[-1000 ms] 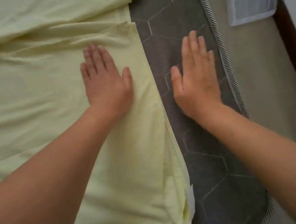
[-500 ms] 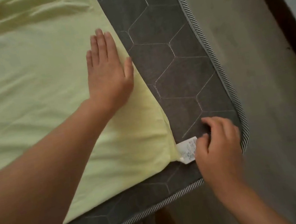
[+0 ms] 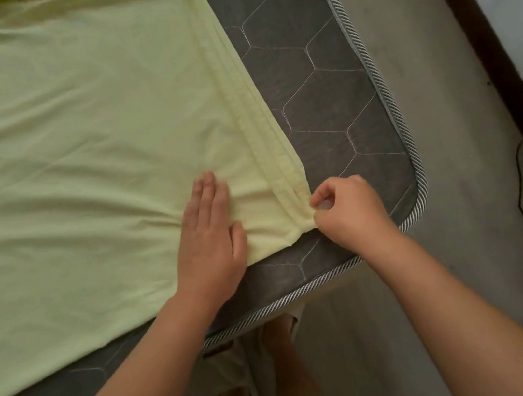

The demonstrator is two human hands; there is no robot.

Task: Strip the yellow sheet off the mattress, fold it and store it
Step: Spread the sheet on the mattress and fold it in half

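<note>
Fabric of the yellow sheet point(image 3: 74, 152) spreads left and away from the right hand point(image 3: 347, 208), which pinches its near corner on the mattress point(image 3: 322, 92). Its layered edge runs away from that pinch. The left hand point(image 3: 211, 236) presses flat just beside it.

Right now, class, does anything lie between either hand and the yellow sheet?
Nothing visible does. The left hand already rests flat on the yellow sheet, and the right hand pinches the sheet's layered corner at the edge of the grey mattress. Both touch the cloth directly.
</note>
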